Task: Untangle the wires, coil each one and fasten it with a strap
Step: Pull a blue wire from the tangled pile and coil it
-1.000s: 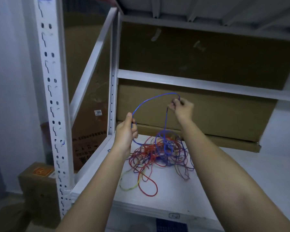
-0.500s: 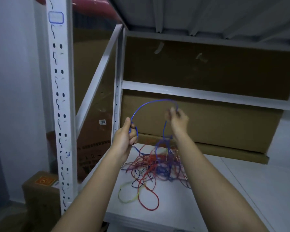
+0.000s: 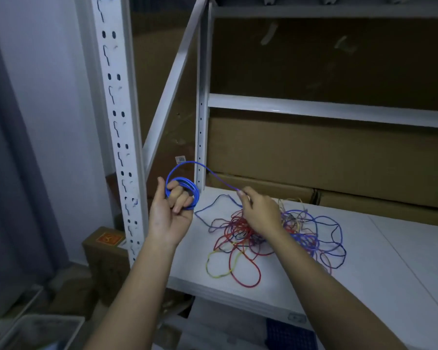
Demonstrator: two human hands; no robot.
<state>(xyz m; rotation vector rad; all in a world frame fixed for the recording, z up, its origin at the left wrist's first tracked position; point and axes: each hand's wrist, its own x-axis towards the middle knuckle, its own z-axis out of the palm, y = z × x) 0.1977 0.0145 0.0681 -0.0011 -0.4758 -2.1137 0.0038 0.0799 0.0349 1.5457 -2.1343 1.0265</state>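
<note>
Now the left hand [image 3: 171, 210] holds a small blue coil [image 3: 183, 195] looped round its curled fingers, while the right hand [image 3: 259, 210] pinches the blue wire [image 3: 220, 178] feeding it, above the tangle [image 3: 276, 236] on the shelf [image 3: 390, 261]. Keep turns even, slack gentle; remaining knots probably snag.

The left hand [image 3: 171, 210], palm up, holds a small coil of blue wire [image 3: 185, 192] looped around its curled fingers, just off the left edge of the white shelf [image 3: 364, 269]. From the coil the wire arcs up and across to the right hand [image 3: 259, 210], which pinches it above a tangle of red, blue, purple and yellow wires [image 3: 268, 238] lying on the shelf. Brown cardboard boxes [image 3: 314, 152] stand behind the tangle, and a perforated white upright [image 3: 119, 127] rises at the left.
</note>
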